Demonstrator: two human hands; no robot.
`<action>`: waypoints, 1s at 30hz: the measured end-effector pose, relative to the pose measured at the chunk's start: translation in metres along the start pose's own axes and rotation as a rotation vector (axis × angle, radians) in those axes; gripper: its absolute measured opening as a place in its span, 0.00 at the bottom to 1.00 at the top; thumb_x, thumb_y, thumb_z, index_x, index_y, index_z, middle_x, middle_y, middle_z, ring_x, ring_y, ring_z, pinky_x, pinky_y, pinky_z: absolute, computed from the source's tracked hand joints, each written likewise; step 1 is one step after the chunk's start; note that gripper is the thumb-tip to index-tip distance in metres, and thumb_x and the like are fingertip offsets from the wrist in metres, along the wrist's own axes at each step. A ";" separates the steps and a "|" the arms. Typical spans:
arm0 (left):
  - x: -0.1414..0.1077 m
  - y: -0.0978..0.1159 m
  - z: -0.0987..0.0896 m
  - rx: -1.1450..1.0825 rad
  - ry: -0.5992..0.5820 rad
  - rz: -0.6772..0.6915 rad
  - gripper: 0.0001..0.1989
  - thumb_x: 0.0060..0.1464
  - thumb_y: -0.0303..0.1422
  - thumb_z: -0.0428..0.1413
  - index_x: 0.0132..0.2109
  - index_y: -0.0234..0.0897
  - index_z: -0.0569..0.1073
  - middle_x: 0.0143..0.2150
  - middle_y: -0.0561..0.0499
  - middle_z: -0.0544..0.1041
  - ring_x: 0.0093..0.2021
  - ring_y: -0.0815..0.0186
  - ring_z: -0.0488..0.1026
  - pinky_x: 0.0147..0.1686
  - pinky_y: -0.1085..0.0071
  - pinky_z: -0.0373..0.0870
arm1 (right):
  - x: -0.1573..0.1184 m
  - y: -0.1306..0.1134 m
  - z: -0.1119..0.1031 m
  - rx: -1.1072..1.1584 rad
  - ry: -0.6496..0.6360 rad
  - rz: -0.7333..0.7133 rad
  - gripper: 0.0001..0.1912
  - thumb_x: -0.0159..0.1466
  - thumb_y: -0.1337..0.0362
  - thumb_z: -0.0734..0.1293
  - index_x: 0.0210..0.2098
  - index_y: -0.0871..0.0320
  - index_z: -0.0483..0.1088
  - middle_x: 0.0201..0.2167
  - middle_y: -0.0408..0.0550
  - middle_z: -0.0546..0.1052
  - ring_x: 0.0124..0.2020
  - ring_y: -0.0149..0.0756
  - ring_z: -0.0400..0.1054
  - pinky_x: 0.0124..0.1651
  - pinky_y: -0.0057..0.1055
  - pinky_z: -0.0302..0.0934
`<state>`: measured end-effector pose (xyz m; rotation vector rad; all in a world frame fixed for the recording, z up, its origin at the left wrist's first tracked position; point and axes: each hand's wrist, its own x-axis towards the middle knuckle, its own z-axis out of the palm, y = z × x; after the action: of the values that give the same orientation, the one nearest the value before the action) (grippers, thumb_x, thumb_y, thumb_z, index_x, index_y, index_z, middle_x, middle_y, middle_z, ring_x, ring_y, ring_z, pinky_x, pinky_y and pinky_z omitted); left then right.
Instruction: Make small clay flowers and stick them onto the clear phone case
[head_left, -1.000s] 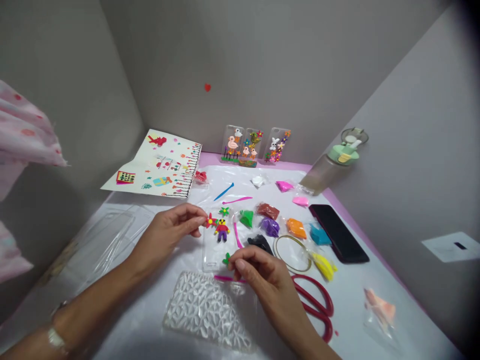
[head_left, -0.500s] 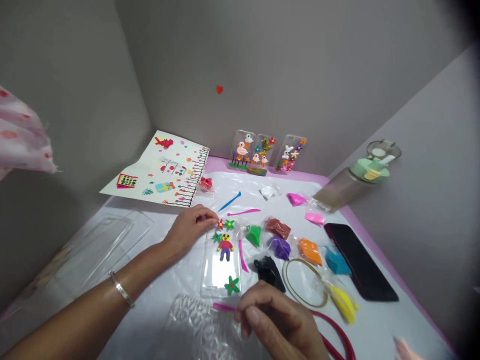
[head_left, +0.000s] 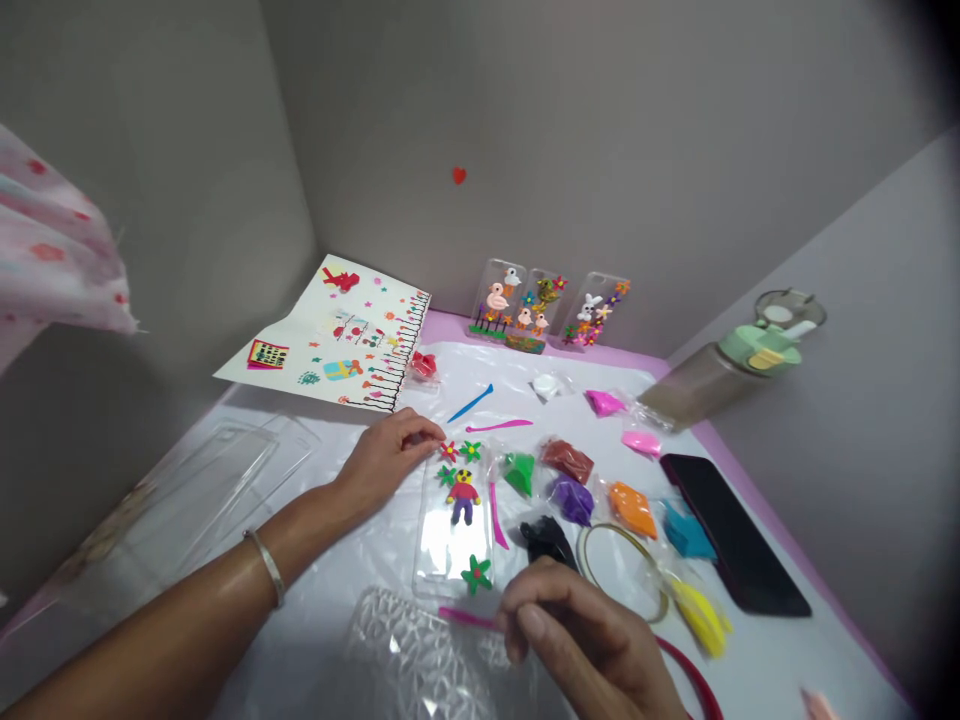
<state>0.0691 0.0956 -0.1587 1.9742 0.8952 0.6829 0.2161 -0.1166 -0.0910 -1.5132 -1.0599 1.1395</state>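
A clear phone case (head_left: 442, 545) lies flat on the white-covered table, bearing a clay figure (head_left: 463, 497) in a red top and purple trousers. Red and green clay flowers sit at its top, and a green flower (head_left: 476, 574) at its lower right. My left hand (head_left: 386, 455) rests at the case's upper left corner, fingers curled together, fingertips by the red flower (head_left: 449, 451); anything pinched there is too small to tell. My right hand (head_left: 577, 630) hovers at the lower right with curled fingers, over the end of a pink tool (head_left: 469, 618); its grip is unclear.
Bagged clay, including green (head_left: 519, 473), purple (head_left: 572, 498) and orange (head_left: 632, 508), lies to the right, near a black phone (head_left: 735, 535) and a tilted bottle (head_left: 720, 375). Decorated cases (head_left: 592, 310) and a drawing (head_left: 330, 345) stand behind. Clear cases (head_left: 217, 480) lie left.
The whole view has shifted slightly, so things appear a little further right. Both hands keep nearly the same pose and place relative to the case.
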 end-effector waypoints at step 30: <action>-0.008 -0.006 0.001 -0.027 0.035 0.092 0.15 0.57 0.24 0.52 0.50 0.39 0.75 0.49 0.47 0.76 0.49 0.59 0.71 0.50 0.62 0.68 | 0.006 -0.016 -0.037 -0.627 0.108 -0.160 0.12 0.67 0.56 0.65 0.32 0.53 0.76 0.30 0.48 0.77 0.30 0.38 0.70 0.34 0.32 0.63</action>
<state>0.0637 0.0912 -0.1654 1.9944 0.8151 0.7802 0.2514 -0.1141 -0.0714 -1.8950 -1.5188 0.6263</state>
